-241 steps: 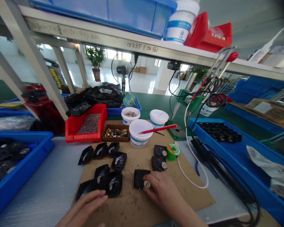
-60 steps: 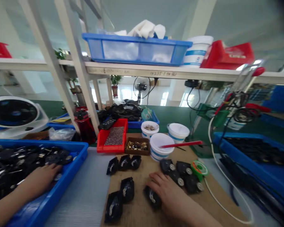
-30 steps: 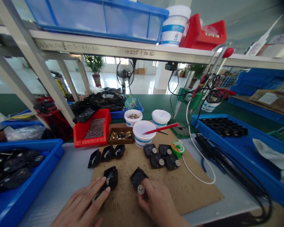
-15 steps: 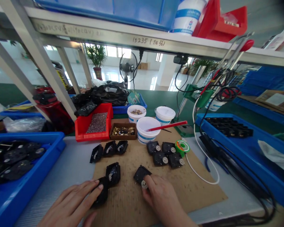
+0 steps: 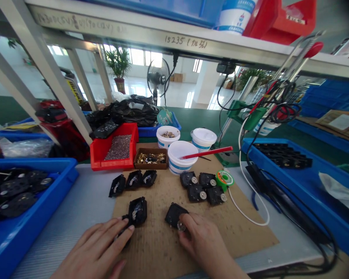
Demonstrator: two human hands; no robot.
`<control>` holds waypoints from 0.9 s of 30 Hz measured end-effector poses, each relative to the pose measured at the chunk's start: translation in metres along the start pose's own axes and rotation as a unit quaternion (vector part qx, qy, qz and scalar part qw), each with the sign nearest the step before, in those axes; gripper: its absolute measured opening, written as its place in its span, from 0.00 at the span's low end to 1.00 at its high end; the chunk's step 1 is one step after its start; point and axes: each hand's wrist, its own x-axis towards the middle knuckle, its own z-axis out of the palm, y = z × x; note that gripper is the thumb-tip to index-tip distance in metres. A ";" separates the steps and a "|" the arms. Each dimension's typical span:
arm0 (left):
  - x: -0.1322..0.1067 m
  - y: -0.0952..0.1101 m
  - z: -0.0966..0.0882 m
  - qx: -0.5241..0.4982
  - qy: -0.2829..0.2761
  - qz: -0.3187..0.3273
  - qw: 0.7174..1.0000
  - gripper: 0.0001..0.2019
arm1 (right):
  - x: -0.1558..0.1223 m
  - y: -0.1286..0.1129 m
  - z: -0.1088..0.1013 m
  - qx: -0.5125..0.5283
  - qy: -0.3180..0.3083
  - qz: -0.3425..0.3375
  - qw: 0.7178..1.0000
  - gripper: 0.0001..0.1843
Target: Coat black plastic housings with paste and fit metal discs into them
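Presently, in the head view, the right hand (image 5: 203, 236) grasps a black housing (image 5: 173, 214) near the middle of the cardboard sheet (image 5: 159, 255). Toward the sheet's left side, the left hand (image 5: 94, 250) covers a dark part (image 5: 128, 241); whether its fingers grip, I cannot tell.

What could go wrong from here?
1. The right hand has its fingers at the round silver disc on a squarish black housing; too much pressure might shift it.
2. The slender red stick juts beyond the round white tub; a bump could dislodge it.
3. The looped white cable lies on the right; reaching there might snag it.
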 end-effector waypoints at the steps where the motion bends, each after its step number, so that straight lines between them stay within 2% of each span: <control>1: 0.013 0.006 0.000 -0.007 -0.001 -0.002 1.000 0.26 | -0.001 0.001 0.000 0.002 0.001 -0.002 1.000 0.14; 3: 0.043 0.022 0.003 -0.027 -0.029 -0.018 0.999 0.29 | -0.004 0.003 0.001 0.004 0.001 -0.007 1.000 0.14; 5: 0.076 0.037 0.013 -0.077 -0.084 -0.030 0.993 0.28 | -0.006 0.006 0.001 0.003 0.001 -0.017 1.000 0.14; 6: 0.090 0.044 0.020 -0.102 -0.109 -0.029 0.988 0.27 | -0.007 0.008 0.001 0.002 -0.001 -0.023 1.000 0.14; 9: 0.118 0.059 0.041 -0.121 -0.125 -0.047 0.984 0.20 | -0.009 0.015 -0.001 -0.003 -0.007 -0.042 0.999 0.15; 13: 0.123 0.069 0.053 -0.132 -0.127 -0.059 0.981 0.15 | -0.009 0.023 -0.007 -0.015 -0.020 -0.055 0.998 0.17; 19: 0.120 0.071 0.050 -0.142 -0.123 -0.058 0.981 0.12 | -0.001 0.029 -0.016 -0.030 -0.062 -0.072 0.995 0.16; 27: 0.117 0.068 0.051 -0.135 -0.108 -0.053 0.984 0.14 | 0.020 0.024 -0.030 -0.048 -0.138 -0.081 0.986 0.08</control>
